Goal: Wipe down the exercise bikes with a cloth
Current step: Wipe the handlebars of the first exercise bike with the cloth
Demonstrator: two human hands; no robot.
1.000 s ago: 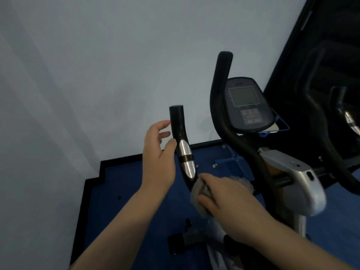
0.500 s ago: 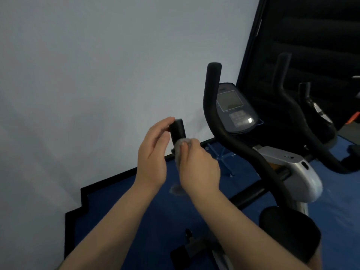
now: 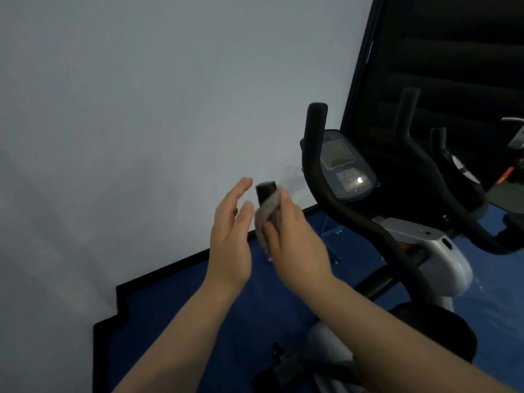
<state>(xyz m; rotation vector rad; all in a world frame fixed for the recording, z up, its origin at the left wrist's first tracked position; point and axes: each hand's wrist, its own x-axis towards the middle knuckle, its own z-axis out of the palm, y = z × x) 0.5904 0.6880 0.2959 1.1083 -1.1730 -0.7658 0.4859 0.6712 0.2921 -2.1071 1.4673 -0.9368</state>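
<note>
- Head view: right hand [image 3: 295,239] grips the grey cloth [image 3: 268,212], wrapped round the left grip [image 3: 266,191] of the bike [image 3: 425,251]; only the grip's black tip shows above the cloth.
- Left hand [image 3: 231,236] hovers just beside that grip, fingers straight, holding nothing.
- Right handlebar [image 3: 314,154] stands upright by the console [image 3: 344,165].
- Blue floor [image 3: 170,321] below, pale wall [image 3: 141,109] behind, another bike [image 3: 442,171] far right.

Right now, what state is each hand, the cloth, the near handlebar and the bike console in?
left hand: open, fingers straight, beside the handlebar
right hand: grips the cloth
cloth: grey, wrapped round the handlebar
near handlebar: only its black tip shows
console: screen dark, one glare spot
</note>
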